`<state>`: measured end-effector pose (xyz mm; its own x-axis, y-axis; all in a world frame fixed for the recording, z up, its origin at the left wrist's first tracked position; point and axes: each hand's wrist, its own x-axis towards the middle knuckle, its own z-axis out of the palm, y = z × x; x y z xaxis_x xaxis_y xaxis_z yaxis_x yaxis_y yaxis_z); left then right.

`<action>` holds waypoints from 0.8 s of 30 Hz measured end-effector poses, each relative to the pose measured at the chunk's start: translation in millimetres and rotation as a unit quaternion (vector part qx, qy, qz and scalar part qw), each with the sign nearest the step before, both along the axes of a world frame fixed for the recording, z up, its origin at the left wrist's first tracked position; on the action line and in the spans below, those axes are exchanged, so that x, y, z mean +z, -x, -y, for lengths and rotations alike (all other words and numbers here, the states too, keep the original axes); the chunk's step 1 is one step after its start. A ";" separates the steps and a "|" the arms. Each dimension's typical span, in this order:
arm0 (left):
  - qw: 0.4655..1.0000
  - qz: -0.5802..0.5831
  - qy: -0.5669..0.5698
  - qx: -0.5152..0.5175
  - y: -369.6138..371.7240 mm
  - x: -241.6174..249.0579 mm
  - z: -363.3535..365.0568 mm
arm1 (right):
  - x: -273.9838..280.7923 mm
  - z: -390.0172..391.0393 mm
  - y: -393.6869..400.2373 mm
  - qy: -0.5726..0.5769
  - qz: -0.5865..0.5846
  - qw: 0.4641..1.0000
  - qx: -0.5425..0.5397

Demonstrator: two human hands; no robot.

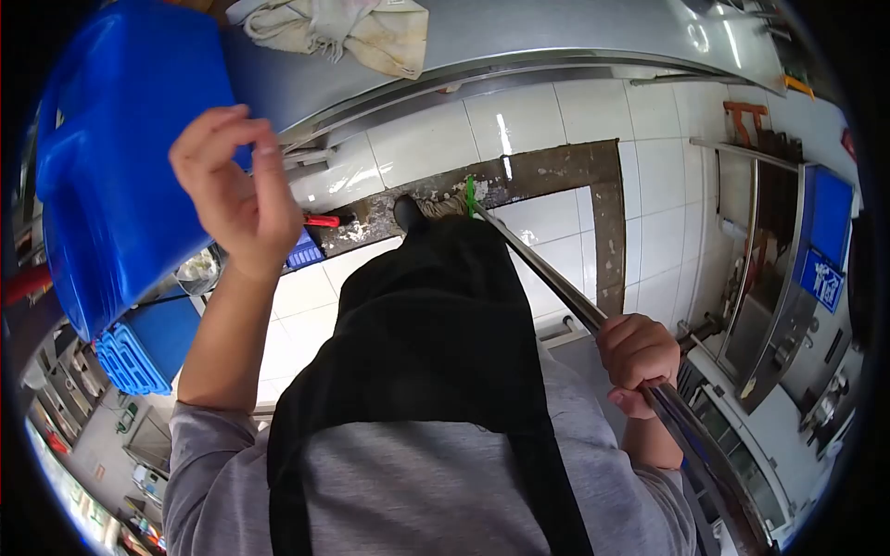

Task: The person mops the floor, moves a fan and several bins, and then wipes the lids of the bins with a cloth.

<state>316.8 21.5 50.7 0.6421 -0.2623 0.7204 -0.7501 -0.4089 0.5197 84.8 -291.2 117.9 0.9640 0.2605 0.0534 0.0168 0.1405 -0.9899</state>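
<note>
Below, the right hand [638, 357] is fisted round a metal pole [547, 278] (slanting floorward); the left hand [232, 185] hangs loosely open, empty.

Pole [556, 283]: bare metal, smooth, glossy glints along the shaft. Crate [120, 167]: blue plastic, smooth, slight sheen. Tabletop [556, 37]: stainless steel, brushed, reflective. Rag [343, 28]: cream cloth, matt, crumpled. Floor tiles [547, 111]: white ceramic, glossy. Floor channel [556, 171]: rough, dull, grimy grey-brown. Apron [426, 334]: black cloth, matt. Shirt [408, 491]: grey knit, matt.
</note>
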 end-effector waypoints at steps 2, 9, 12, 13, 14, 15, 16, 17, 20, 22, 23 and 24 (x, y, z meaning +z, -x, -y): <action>0.998 -0.024 0.051 0.000 -4.9 1.1 -0.1 | -1.1 1.6 -0.8 0.000 -0.007 1.000 -0.016; 0.976 0.065 -0.169 0.122 25.0 103.7 -99.8 | -7.2 3.8 -21.3 0.016 -0.021 1.000 0.000; 0.926 0.093 -0.291 0.222 6.4 143.9 -109.9 | -6.7 19.7 -37.6 0.021 -0.048 0.998 0.026; 0.907 0.050 -0.343 0.239 1.1 150.4 -113.7 | -6.0 23.1 -45.3 0.018 -0.050 0.998 0.032; 0.889 -0.008 -0.385 0.248 -5.9 152.9 -116.6 | -6.5 26.7 -52.7 0.022 -0.050 0.997 0.050; 0.875 -0.061 -0.407 0.256 -10.9 152.9 -121.0 | -8.1 31.1 -58.1 0.026 -0.049 0.996 0.069; 0.864 -0.103 -0.418 0.262 -13.4 151.1 -123.7 | -10.5 34.6 -62.0 0.022 -0.052 0.996 0.075; 0.860 -0.108 -0.421 0.266 -11.4 150.9 -125.9 | -11.7 38.4 -65.0 0.025 -0.052 0.994 0.090; 0.842 -0.204 -0.337 0.369 -6.0 146.7 -119.5 | -12.9 50.5 -73.4 0.035 -0.050 0.991 0.118; 0.843 -0.208 -0.329 0.371 -2.6 146.0 -122.0 | -12.6 53.6 -80.4 0.040 -0.050 0.990 0.129; 0.847 -0.213 -0.323 0.365 -1.3 146.2 -123.7 | -11.2 54.6 -83.3 0.041 -0.062 0.989 0.132; 0.845 -0.216 -0.322 0.368 -1.3 147.2 -123.3 | -9.7 56.0 -85.0 0.043 -0.074 0.987 0.133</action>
